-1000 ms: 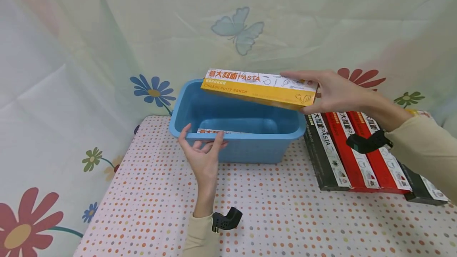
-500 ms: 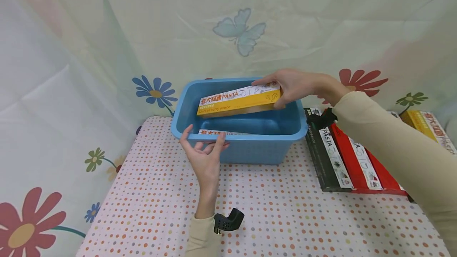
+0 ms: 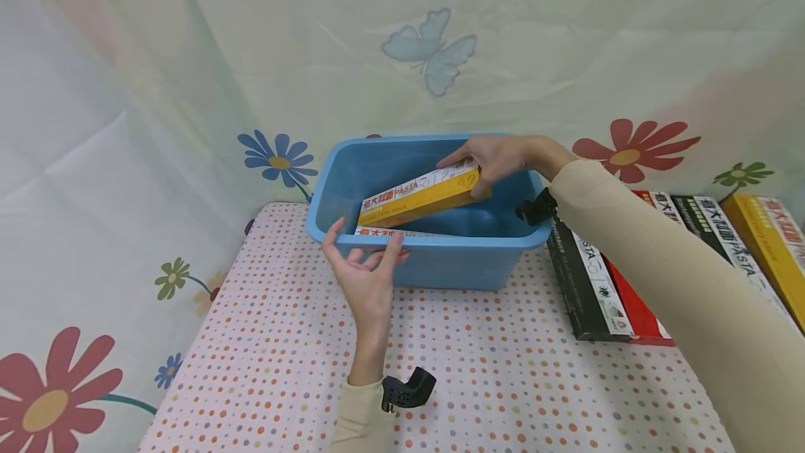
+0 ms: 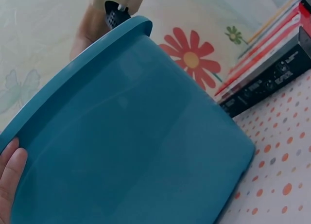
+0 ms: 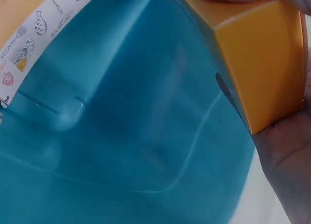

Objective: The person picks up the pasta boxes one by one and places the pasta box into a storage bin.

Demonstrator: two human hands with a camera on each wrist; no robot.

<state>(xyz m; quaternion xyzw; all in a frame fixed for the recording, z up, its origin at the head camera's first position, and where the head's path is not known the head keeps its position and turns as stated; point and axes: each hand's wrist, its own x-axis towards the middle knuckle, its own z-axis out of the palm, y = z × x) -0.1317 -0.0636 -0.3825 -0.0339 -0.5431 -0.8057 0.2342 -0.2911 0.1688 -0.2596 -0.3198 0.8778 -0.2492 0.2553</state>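
Note:
A blue plastic bin [image 3: 453, 264] stands against the backdrop, its near rim gripped at the left by my left hand [image 3: 367, 289]. In the left wrist view, fingertips [image 4: 12, 173] press on the bin wall under the rim. My right hand [image 3: 503, 156] holds a yellow and white pasta box [image 3: 415, 198] by its right end, inside the bin. The box slants, left end lower. Along the near wall lies another pasta box [image 3: 371, 232], partly hidden by the rim. In the right wrist view, the held pasta box [image 5: 265, 63] shows its yellow end above the bin floor.
Right of the bin, several pasta boxes lie side by side: a black box [image 3: 588, 285], a red box [image 3: 635, 310], another black box [image 3: 723, 229] and a yellow box [image 3: 770, 243]. My right sleeve [image 3: 666, 278] covers part of them. A dotted cloth [image 3: 478, 369] covers the table.
My right hand has carried the yellow pasta box left and down from above the rim into the bin, tilting its left end lower. My left hand stays on the rim.

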